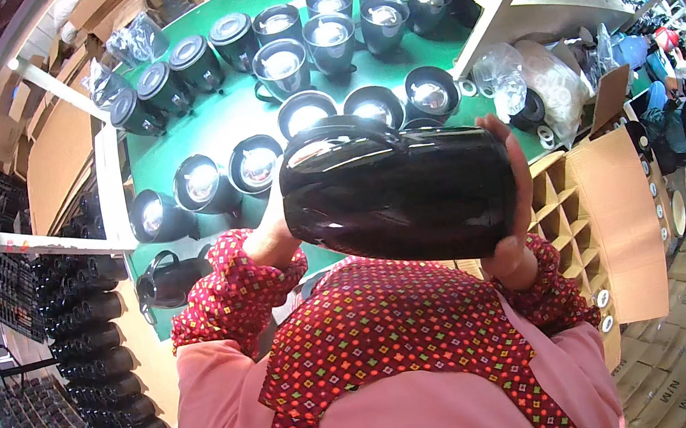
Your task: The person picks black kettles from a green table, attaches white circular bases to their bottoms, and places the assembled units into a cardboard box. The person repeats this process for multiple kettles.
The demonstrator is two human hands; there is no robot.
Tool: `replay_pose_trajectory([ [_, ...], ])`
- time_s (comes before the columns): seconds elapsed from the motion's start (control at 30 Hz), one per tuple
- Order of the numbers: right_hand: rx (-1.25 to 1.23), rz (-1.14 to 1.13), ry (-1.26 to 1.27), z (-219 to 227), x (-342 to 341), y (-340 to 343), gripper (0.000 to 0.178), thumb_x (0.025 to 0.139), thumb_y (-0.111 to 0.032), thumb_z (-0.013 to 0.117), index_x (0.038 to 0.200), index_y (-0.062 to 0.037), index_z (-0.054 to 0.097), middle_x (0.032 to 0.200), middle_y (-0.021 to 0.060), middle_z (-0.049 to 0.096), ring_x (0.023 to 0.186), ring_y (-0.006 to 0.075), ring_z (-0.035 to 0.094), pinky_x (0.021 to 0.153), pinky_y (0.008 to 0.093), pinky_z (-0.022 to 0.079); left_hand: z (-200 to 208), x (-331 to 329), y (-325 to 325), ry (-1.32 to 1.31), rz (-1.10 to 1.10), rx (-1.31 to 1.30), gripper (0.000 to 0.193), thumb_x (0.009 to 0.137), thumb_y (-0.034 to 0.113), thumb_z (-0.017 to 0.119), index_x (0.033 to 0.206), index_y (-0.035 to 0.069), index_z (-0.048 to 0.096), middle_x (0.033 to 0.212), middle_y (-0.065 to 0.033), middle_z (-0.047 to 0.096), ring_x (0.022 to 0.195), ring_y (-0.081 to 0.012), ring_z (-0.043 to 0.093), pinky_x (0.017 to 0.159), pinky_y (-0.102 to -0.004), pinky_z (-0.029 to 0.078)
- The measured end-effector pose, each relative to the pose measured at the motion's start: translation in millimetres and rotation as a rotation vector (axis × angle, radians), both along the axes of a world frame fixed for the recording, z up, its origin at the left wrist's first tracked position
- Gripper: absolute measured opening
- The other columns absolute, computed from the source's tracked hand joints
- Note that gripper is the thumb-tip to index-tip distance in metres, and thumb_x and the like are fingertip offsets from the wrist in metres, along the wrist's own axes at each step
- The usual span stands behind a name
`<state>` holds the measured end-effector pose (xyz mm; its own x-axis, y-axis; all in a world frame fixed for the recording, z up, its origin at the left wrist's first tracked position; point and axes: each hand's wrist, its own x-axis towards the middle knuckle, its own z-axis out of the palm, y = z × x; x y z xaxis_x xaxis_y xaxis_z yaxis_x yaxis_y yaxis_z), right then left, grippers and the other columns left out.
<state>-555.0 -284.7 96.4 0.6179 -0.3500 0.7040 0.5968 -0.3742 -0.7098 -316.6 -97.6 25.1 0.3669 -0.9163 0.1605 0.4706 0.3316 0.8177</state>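
A glossy black mug (399,195) lies sideways between my two hands, close to the camera, with its curved handle along the upper side. My left hand (272,233) grips its left end, the fingers mostly hidden behind it. At the other end, my right hand (520,184) wraps round the mug with fingers on its edge and underside. Behind it, black mugs with shiny insides, such as this one (256,163), stand on the green table (172,165). One black mug (173,280) is tipped on its side at the table's near left.
Several lidded black mugs (195,64) stand at the back left. A divided cardboard box (553,210) with raised flaps is at my right. Stacked black mugs (99,354) fill a rack on the left. Clear plastic bags (553,84) lie beside a white frame post (498,2).
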Motion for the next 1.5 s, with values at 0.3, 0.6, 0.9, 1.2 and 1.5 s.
replay_pose_trajectory([
  [0.3,0.789,0.093,0.144,2.0,-0.9,-6.9,0.057,0.112,-0.034,0.045,0.157,0.0009,0.043,0.148,0.0162,0.057,0.134,0.0261,0.059,0.114,0.0376,0.044,88.2,-16.9,-5.8,-0.890,0.304,-0.040,0.037,0.103,0.025,0.059,0.128,0.000,0.068,0.125,-0.0175,0.072,0.109,-0.0318,0.073,0.092,-0.0415,0.060],
  [0.6,0.819,0.231,0.322,-3.9,-11.6,-6.2,0.090,0.109,-0.070,0.023,0.167,-0.0005,0.020,0.164,0.0164,0.040,0.153,0.0287,0.039,0.127,0.0412,0.028,97.0,-1.6,-9.8,-0.850,0.240,0.180,0.032,0.094,0.014,0.074,0.122,-0.001,0.071,0.114,-0.0110,0.077,0.100,-0.0207,0.075,0.088,-0.0358,0.061],
  [0.9,1.089,0.196,0.069,-21.7,-2.9,-0.2,0.062,0.114,-0.047,0.040,0.159,-0.0054,0.041,0.150,0.0139,0.058,0.136,0.0239,0.059,0.118,0.0436,0.045,107.7,-3.2,-25.7,-1.358,0.341,-0.125,0.028,0.090,0.008,0.069,0.115,-0.001,0.073,0.112,-0.0151,0.076,0.097,-0.0227,0.076,0.077,-0.0355,0.061],
  [1.2,0.420,0.023,0.238,-10.3,-17.6,-0.4,0.083,0.110,-0.057,0.041,0.165,0.0027,0.024,0.168,0.0198,0.033,0.157,0.0332,0.028,0.130,0.0491,0.010,84.7,4.9,-28.6,-0.546,0.095,0.238,0.024,0.098,0.014,0.069,0.113,-0.004,0.072,0.115,-0.0101,0.076,0.101,-0.0202,0.074,0.084,-0.0392,0.061],
  [1.5,0.644,0.124,-0.012,-16.6,-15.7,-8.0,0.067,0.113,-0.045,0.041,0.165,-0.0030,0.029,0.153,0.0157,0.052,0.140,0.0261,0.054,0.118,0.0406,0.042,134.1,-27.1,-38.8,-1.156,0.319,0.105,0.032,0.086,0.014,0.072,0.113,-0.002,0.073,0.096,-0.0132,0.078,0.083,-0.0280,0.076,0.083,-0.0350,0.059],
])
